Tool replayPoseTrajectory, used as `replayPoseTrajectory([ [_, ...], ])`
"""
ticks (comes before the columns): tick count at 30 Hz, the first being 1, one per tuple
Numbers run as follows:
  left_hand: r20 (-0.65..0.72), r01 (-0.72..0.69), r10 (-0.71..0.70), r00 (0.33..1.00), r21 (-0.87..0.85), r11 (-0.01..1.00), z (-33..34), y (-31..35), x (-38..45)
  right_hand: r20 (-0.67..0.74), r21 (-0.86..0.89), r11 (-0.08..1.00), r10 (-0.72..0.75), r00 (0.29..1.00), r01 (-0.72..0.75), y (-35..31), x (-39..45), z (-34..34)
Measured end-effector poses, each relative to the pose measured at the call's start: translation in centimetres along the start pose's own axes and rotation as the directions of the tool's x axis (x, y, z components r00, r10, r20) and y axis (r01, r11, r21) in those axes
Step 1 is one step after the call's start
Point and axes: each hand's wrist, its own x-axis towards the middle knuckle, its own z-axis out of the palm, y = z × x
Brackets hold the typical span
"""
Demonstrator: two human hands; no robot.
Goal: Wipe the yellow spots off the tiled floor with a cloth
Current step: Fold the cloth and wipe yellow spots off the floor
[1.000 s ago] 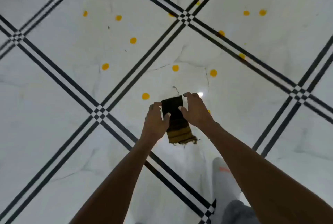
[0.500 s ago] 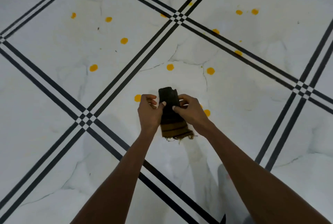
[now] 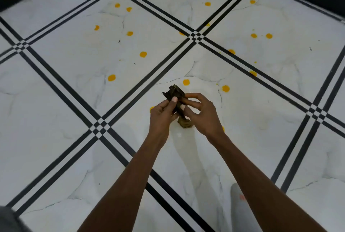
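Between my two hands, up off the floor, sits the dark cloth (image 3: pixel 175 99). My left hand (image 3: pixel 161 117) pinches it with the thumb on top and the fingers curled under. My right hand (image 3: pixel 202 115) holds the other side with loose, bent fingers. Both hands are closed on the cloth, not spread wide. The cloth is bunched and twisted, with a brownish-yellow striped end (image 3: pixel 184 123) hanging down below my hands.

I think the step now is to get the cloth ready in my hands before I wipe. To do it well, I should fold it into a flat pad, not a lump, so a wide side can press on the floor. I should tuck in the hanging end so it does not drag through a spot and smear it.

Around my hands is the white tiled floor (image 3: pixel 65 101) with black stripe lines. Yellow spots are all over it. One yellow spot (image 3: pixel 186 82) is just past the cloth, and another (image 3: pixel 225 88) is a bit to its right. One more peeks out just beside my left hand (image 3: pixel 151 108). More spots lie farther off, toward the top. No spot looks wiped yet, so I would start with the near ones and work outward.
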Motion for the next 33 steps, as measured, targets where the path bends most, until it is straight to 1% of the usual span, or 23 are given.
replayPoseTrajectory([
  [2,0.026,0.032,-0.032,0.999,0.000,0.999,0.6,0.1,-0.4,-0.061,-0.035,0.999,-0.009,0.998,0.007,0.4,0.1,0.1],
  [4,0.045,0.059,-0.058,0.997,-0.019,0.998,0.9,0.3,-0.6,-0.060,-0.075,0.997,-0.007,0.998,0.003,0.6,0.3,0.2],
  [6,0.046,0.073,-0.072,0.996,-0.029,0.997,0.9,0.5,-0.6,-0.036,-0.075,0.997,-0.026,0.999,0.023,0.7,0.5,0.4],
  [10,0.032,0.033,-0.034,0.999,0.017,0.999,0.5,1.1,-0.4,-0.005,-0.116,0.988,-0.099,0.995,0.098,0.6,0.3,0.9],
  [12,0.023,0.012,-0.013,1.000,0.050,0.999,0.5,1.2,-0.4,-0.019,-0.132,0.987,-0.090,0.996,0.087,0.6,0.3,1.0],
  [13,0.013,0.002,-0.003,1.000,0.057,0.998,0.5,1.3,-0.5,-0.025,-0.115,0.992,-0.062,0.998,0.059,0.7,0.3,1.0],
  [14,-0.001,-0.008,0.008,1.000,0.053,0.999,0.6,1.3,-0.5,-0.027,-0.073,0.997,-0.021,0.999,0.019,0.7,0.3,1.0],
  [15,-0.021,-0.015,0.016,1.000,0.041,0.999,0.6,1.3,-0.5,-0.027,0.010,0.999,0.033,0.999,-0.033,0.6,0.4,0.8],
  [16,-0.047,-0.019,0.020,0.999,0.034,0.999,0.6,1.4,-0.4,-0.025,0.130,0.987,0.103,0.994,-0.099,0.4,0.5,0.6],
  [17,-0.075,-0.017,0.019,0.997,0.032,0.999,0.6,1.5,-0.4,-0.011,0.272,0.947,0.181,0.983,-0.171,0.0,0.6,0.4],
  [19,-0.122,-0.003,0.005,0.992,0.015,1.000,0.3,1.9,-0.1,0.055,0.520,0.803,0.309,0.949,-0.292,-0.9,0.7,-0.2],
  [20,-0.134,-0.003,0.004,0.991,0.011,1.000,0.1,2.2,0.1,0.081,0.574,0.751,0.343,0.936,-0.325,-1.2,0.7,-0.6],
  [21,-0.140,-0.013,0.016,0.990,0.026,1.000,-0.1,2.5,0.3,0.091,0.578,0.739,0.362,0.928,-0.346,-1.2,0.6,-1.0],
  [22,-0.138,-0.031,0.039,0.990,0.062,0.998,-0.3,2.7,0.5,0.078,0.532,0.774,0.359,0.930,-0.343,-1.3,0.5,-1.7],
  [23,-0.124,-0.051,0.064,0.990,0.105,0.993,-0.5,2.8,0.6,0.032,0.433,0.848,0.323,0.946,-0.304,-1.2,0.4,-2.4],
  [24,-0.102,-0.069,0.086,0.991,0.160,0.985,-0.5,2.9,0.8,-0.024,0.310,0.920,0.258,0.966,-0.238,-1.3,0.2,-3.4],
  [25,-0.072,-0.084,0.102,0.992,0.219,0.972,-0.5,2.9,1.0,-0.069,0.197,0.965,0.191,0.979,-0.174,-1.5,0.0,-4.5],
  [26,-0.043,-0.096,0.112,0.993,0.276,0.956,-0.2,2.8,1.3,-0.098,0.118,0.985,0.140,0.985,-0.128,-1.9,-0.1,-5.7],
  [28,0.007,-0.099,0.103,0.995,0.350,0.931,0.8,2.3,2.0,-0.131,0.039,0.996,0.080,0.988,-0.075,-2.9,-0.2,-8.0],
  [31,0.050,-0.064,0.050,0.997,0.351,0.934,2.8,1.0,2.3,-0.181,-0.081,0.997,-0.029,0.983,0.014,-4.0,-0.2,-11.5],
  [33,0.056,-0.069,0.053,0.997,0.347,0.935,3.4,0.1,2.3,-0.211,-0.231,0.971,-0.120,0.970,0.070,-4.4,-0.3,-12.9],
])
